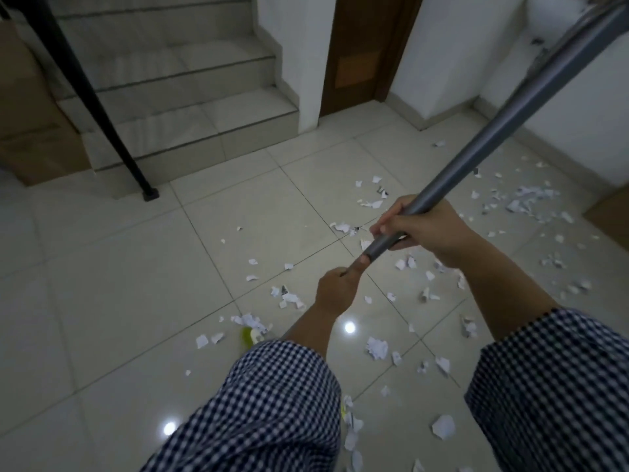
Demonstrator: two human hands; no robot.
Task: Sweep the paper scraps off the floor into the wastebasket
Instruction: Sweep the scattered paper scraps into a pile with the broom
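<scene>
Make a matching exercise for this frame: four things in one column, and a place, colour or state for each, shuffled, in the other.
1 broom handle
2 paper scraps
3 railing post
4 door

a black, foot beside the stairs
b brown, right of the stairs
c gripped by the right hand
d strewn over the floor tiles

Pairs: 1-c; 2-d; 3-a; 4-b

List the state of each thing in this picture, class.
Broom: raised, tilted.
Right hand: grips the broom.
Left hand: thumb at the broom's end.
Scraps: scattered over the floor.
Door: shut.
</scene>
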